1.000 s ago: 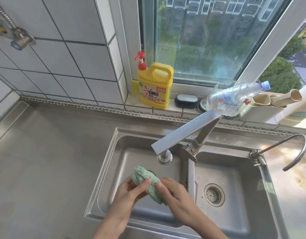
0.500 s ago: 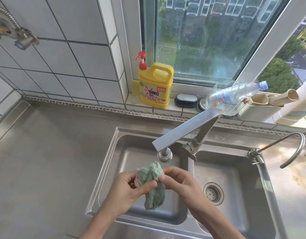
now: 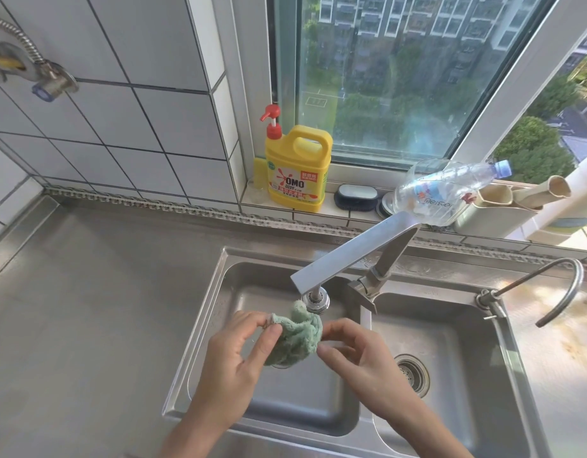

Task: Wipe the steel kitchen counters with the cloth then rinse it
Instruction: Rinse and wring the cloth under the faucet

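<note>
Cloth (image 3: 297, 338) now raised from bunched low position to just under faucet spout (image 3: 315, 300), partly spread. Left hand (image 3: 239, 361) pinches left edge between thumb and fingers; right hand (image 3: 358, 355) pinches right edge, my fingers curled on it. Held over left basin (image 3: 285, 408), likely so rinse water drains there; no stream visible. Desk (image 3: 87, 309) at left looks wiped. Yellow detergent jug (image 3: 297, 166), plastic bottle (image 3: 447, 193) on sill. Spout close overhead limits lift.
</note>
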Tool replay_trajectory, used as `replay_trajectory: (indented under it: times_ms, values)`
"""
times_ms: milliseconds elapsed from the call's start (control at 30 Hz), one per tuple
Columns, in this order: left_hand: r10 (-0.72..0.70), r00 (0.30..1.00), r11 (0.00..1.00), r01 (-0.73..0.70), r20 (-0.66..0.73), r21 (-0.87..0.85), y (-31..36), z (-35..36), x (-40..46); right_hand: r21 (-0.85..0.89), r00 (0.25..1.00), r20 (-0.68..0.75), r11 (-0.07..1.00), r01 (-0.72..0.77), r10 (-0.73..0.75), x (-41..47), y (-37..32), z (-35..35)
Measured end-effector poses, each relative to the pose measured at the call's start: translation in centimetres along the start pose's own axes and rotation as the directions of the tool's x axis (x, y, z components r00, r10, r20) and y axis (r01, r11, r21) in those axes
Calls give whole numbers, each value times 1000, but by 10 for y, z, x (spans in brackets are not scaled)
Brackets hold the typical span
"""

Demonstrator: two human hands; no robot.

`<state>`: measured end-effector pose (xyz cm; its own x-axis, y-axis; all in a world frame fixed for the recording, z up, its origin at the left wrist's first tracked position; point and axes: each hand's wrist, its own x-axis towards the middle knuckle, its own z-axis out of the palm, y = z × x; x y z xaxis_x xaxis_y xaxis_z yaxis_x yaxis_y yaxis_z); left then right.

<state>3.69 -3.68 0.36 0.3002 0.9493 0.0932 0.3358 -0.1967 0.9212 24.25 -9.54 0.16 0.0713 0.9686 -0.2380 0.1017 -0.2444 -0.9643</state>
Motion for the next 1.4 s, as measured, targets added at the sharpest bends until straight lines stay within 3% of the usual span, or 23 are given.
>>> replay_trajectory:
  times_ms: [167,300,400,500,567,700,933,1100,1267,1400]
  values:
    - [113,974,984,-137,194,115,14,-14,7,-84,969,96,968,235,-227,-5,-14,-7]
    - [165,928,969,-217,335,122,27,-24,16,-140,947,192,948,286,-257,1,-27,-1]
    - [219,932,959,-261,288,115,35,-27,22,-156,938,268,951,266,-218,7,-32,1]
    - [249,961,962,-260,124,81,41,-34,29,-216,942,299,950,224,-154,8,-28,-3]
    - [262,965,962,-263,24,75,44,-42,35,-153,952,287,975,159,-110,6,-22,-7]
    - [318,946,934,-299,-70,195,49,-57,49,-25,988,139,998,66,-62,1,-16,-17]
    - [399,915,820,-327,-61,470,68,-64,91,-11,980,-109,986,164,-164,8,-32,-40]
    - [343,938,825,-325,47,462,89,-49,144,95,955,-234,974,207,-180,13,-56,-63]
    - [252,940,895,-317,229,314,90,-7,194,100,927,-363,986,136,-92,19,-51,-84]
    - [180,943,902,-271,279,335,72,23,209,-38,889,-451,997,70,-79,26,-30,-88]
